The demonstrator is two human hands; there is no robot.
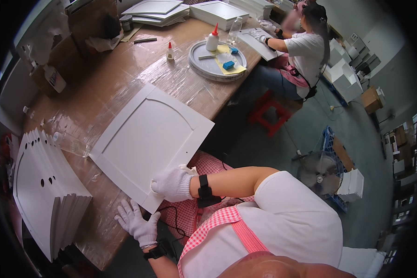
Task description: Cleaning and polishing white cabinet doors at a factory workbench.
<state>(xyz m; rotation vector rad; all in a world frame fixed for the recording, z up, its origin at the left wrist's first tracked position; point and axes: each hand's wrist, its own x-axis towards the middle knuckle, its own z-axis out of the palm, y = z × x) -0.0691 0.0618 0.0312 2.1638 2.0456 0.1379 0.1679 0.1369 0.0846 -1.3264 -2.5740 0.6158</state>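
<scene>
A white rectangular panel (pixel 146 134) with a curved raised border lies on the table before me, its near corner at the table's edge. Closed and gloved, my right hand (pixel 172 183) presses on the panel's near right edge. Pale edges of what looks like a cloth (pixel 188 169) stick out from under its fingers; most of it is hidden. My left hand (pixel 138 223), also in a white knit glove, rests with spread fingers on the table's edge, just left of the panel's near corner. It holds nothing.
White panels with dark holes (pixel 51 185) stand stacked at left, beside a clear bottle (pixel 72 143). Farther back are a small glue bottle (pixel 170 52) and a round grey lid (pixel 197 65) carrying blue blocks. A co-worker (pixel 306 51) sits far right near a red stool (pixel 269 111); a fan (pixel 319 175) stands right.
</scene>
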